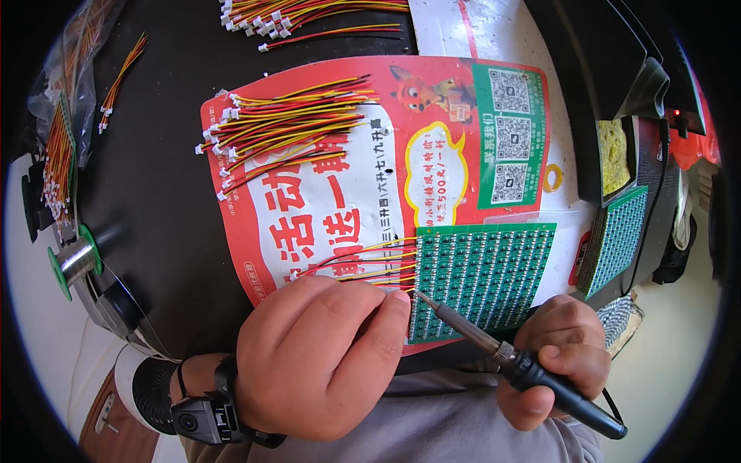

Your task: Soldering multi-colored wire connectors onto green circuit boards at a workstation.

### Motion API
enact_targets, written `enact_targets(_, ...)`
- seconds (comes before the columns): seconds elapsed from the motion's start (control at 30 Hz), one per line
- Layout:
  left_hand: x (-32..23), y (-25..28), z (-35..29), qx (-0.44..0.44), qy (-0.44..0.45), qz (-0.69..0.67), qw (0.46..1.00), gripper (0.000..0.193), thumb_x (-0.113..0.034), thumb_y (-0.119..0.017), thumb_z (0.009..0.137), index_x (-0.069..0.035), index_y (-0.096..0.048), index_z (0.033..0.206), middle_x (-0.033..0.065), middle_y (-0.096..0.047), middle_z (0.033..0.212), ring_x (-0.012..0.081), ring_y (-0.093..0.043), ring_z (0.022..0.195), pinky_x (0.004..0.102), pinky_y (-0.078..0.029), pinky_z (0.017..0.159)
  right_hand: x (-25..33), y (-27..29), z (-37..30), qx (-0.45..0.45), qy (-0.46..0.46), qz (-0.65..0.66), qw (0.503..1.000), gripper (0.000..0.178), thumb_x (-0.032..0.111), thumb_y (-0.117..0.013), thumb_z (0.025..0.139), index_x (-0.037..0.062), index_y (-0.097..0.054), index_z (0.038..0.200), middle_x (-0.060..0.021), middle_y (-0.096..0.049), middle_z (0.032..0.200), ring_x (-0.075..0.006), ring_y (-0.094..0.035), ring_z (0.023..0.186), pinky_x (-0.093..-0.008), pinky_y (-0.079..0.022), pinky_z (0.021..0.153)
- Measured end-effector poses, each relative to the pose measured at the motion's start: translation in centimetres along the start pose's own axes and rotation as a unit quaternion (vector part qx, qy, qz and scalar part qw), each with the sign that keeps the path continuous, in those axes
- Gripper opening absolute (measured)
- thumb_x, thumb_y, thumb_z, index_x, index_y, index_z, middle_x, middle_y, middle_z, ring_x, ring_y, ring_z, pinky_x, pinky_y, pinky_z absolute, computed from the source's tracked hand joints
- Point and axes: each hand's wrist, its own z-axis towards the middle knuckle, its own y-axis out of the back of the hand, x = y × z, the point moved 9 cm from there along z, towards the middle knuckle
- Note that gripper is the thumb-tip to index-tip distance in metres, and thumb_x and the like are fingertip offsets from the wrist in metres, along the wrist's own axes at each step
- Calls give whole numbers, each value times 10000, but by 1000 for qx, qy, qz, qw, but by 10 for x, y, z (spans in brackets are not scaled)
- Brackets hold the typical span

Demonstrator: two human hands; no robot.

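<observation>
My right hand point(571, 343) is wrapped around a soldering iron point(468, 328), with its tip touching or just over the left edge of a green circuit board panel point(486, 278). My left hand point(316, 359) is closed in a pinch at that same edge, close to the iron's tip. Thin red, yellow and black wires point(363, 251) run from the board's left edge back toward this hand. The wire ends in the pinch are mostly hidden by my fingers. The panel carries rows of small dark parts and lies on a red and white printed sheet point(239, 255).
Bundles of wires with white connectors point(293, 127) lie on the sheet, with more point(309, 15) beyond. A solder spool point(76, 261) stands at left, near bagged wires point(58, 166). At right are stacked green boards point(615, 239), a yellow sponge point(615, 158) and a yellow ring point(553, 177).
</observation>
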Motion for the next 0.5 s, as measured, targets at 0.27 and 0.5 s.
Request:
enact_targets(0.27,0,0,0,-7,3,10,1000,251,77,-744,683,33,-718,929,131,-652,814,246,-623,642,342,-505,547,-1,0,0,-12,-11,-9,1000,350,359,-644,922,35,-522,975,-29,-450,620,-124,-449,519,-258,-310,431)
enact_targets(0.5,-5,3,-1,-32,-13,13,999,280,99,-729,673,38,-717,946,129,-646,834,249,-614,650,341,-503,564,1,1,1,-9,2,-17,1000,329,335,-649,908,33,-525,944,-27,-446,610,-124,-452,519,-260,-310,441)
